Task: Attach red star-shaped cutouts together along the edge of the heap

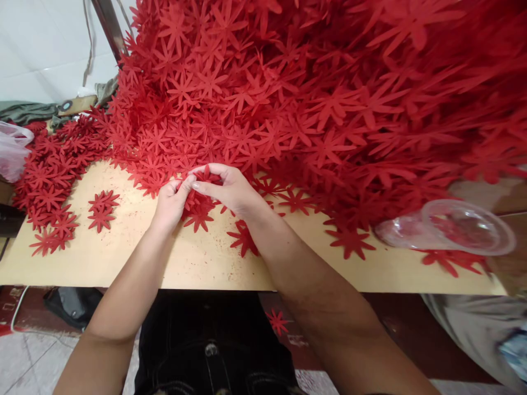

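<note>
Both hands meet over the middle of the table, thumbs almost touching, at the near edge of a big heap of red flower-shaped cutouts (230, 99). My left hand (173, 198) pinches a red flower cutout (207, 174) from the left side. From the right, my right hand (224, 187) curls its fingers round the same cutout, thumb in front. Part of the piece is hidden by the fingers. Just below the hands lies another loose flower cutout (199, 216), flat on the table.
The wooden table (123, 263) is strewn with red bits. A smaller flower pile (49, 186) lies left, beside a plastic bag (12, 148). Two cutouts (102, 211) lie apart. A clear plastic tub (465, 227) rests on its side at right. One flower (277, 322) is below the table edge.
</note>
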Tool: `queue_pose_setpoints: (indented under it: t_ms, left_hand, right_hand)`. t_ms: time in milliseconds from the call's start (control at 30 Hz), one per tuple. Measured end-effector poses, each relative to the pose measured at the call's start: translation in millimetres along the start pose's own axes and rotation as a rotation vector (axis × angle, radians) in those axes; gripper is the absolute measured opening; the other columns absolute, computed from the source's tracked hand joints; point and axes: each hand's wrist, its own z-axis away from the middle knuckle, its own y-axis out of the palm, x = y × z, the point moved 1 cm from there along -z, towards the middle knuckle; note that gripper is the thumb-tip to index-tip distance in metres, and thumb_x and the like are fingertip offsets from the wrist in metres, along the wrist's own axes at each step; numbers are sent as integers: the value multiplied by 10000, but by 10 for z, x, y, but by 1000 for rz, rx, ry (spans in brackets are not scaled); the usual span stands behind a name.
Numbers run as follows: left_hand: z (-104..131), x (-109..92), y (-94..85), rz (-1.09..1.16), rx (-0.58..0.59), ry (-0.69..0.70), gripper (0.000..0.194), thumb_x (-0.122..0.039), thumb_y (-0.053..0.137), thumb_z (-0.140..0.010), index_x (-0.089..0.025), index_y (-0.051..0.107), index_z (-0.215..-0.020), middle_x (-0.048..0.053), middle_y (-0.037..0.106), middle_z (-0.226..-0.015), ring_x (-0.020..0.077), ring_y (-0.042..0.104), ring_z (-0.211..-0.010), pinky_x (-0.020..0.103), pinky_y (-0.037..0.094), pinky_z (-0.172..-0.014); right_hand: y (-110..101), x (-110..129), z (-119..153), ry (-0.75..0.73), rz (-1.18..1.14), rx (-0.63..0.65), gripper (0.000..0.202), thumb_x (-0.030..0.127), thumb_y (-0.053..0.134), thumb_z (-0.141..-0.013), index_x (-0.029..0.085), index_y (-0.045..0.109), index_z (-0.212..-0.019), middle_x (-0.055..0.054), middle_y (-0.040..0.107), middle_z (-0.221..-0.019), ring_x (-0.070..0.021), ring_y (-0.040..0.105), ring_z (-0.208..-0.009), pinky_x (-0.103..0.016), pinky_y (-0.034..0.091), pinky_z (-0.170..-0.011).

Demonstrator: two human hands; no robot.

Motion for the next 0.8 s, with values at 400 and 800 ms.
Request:
queue_pose_setpoints:
  t_ms: [400,800]
  left_hand:
    - [-21,-68,-22,72,35,67,334,-396,821,-576,-176,600,-696,-72,540,-568,32,460,-493,170,399,-515]
    - [50,-63,72,161,78,-25,360,-360,832,-561,-174,674,-826,23,732,-848,156,684,-812,304,529,-818]
  right_hand:
    - [-197,-58,-93,-60,-99,-338,254,327,731,-579,199,522,-646,62,493,-601,-46,385,-513,-195,319,-459]
    - [-1,-52,-31,-161,110,-222,285,371,725,-627,188,506,-620,44,502,-633,-71,446,-611,-232,393,-599]
